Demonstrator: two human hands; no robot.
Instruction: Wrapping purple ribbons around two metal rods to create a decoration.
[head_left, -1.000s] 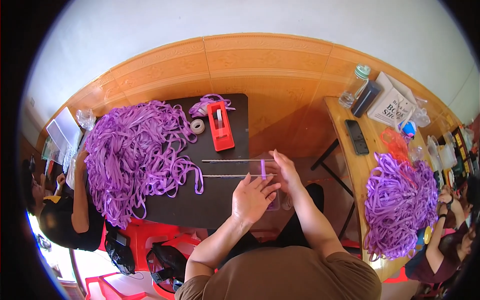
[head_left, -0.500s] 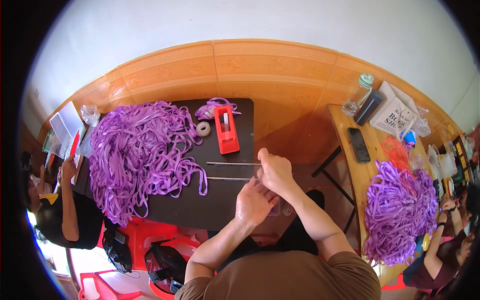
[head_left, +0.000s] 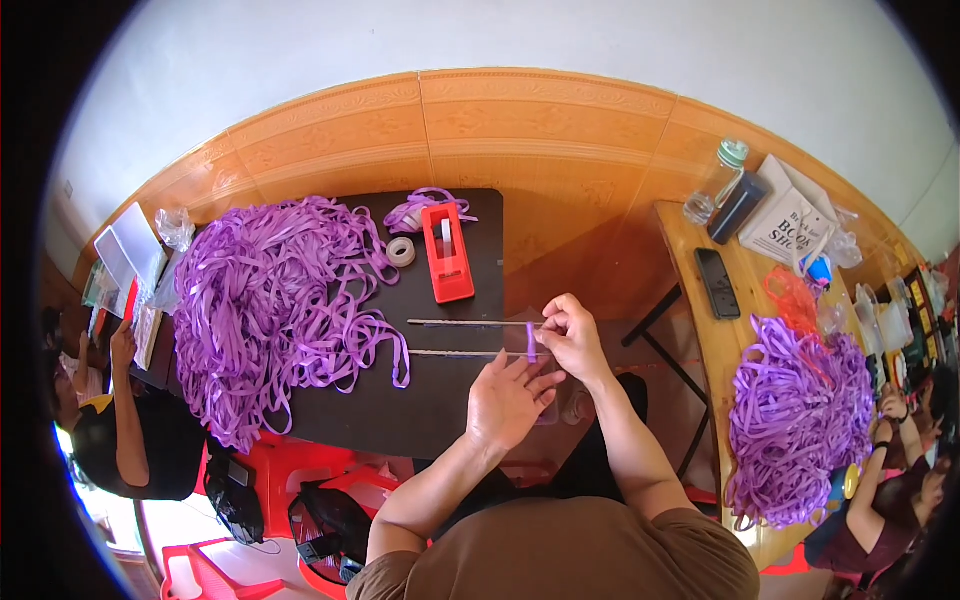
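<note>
Two thin metal rods (head_left: 465,322) stick out side by side past the right edge of the dark table. A short purple ribbon band (head_left: 531,343) spans both rods near their right ends. My right hand (head_left: 572,345) is at those ends, thumb and fingertips pinched together at the ribbon; the fingers partly hide what they grip. Just below the rods, my left hand (head_left: 507,402) is turned palm up with its fingers spread, fingertips close beside the lower rod and the band. A large heap of purple ribbon (head_left: 265,300) covers the table's left part, one loose end trailing toward the rods.
On the dark table (head_left: 440,400) stand a red tape dispenser (head_left: 447,262) and a tape roll (head_left: 400,252). The wooden table (head_left: 690,260) at right holds a phone (head_left: 717,284), bottles and another ribbon heap (head_left: 800,430). Other people sit at both sides; red stools (head_left: 285,470) are below left.
My right hand has shifted slightly right and turned, uncovering the purple band across the rods. The left hand's fingers have spread more. At far left, the person's hand has lowered the red object.
</note>
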